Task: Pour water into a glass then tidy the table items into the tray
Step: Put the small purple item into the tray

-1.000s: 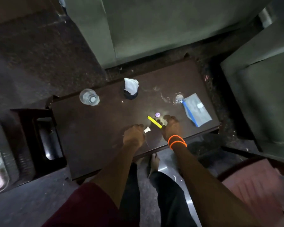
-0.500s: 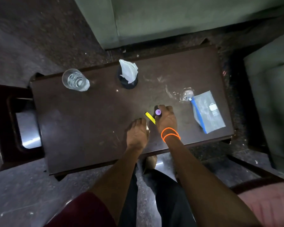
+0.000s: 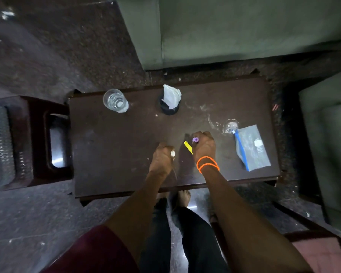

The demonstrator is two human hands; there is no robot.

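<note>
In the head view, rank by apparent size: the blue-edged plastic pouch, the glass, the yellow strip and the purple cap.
Largest to smallest as they look:
1. Blue-edged plastic pouch
2. Glass
3. Yellow strip, partly hidden by the right hand
4. Purple cap, also partly covered, so the last two are close.

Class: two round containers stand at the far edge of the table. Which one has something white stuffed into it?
The dark cup, right of the clear glass. Crumpled white paper sticks out of its top; the glass holds none and is see-through.
</note>
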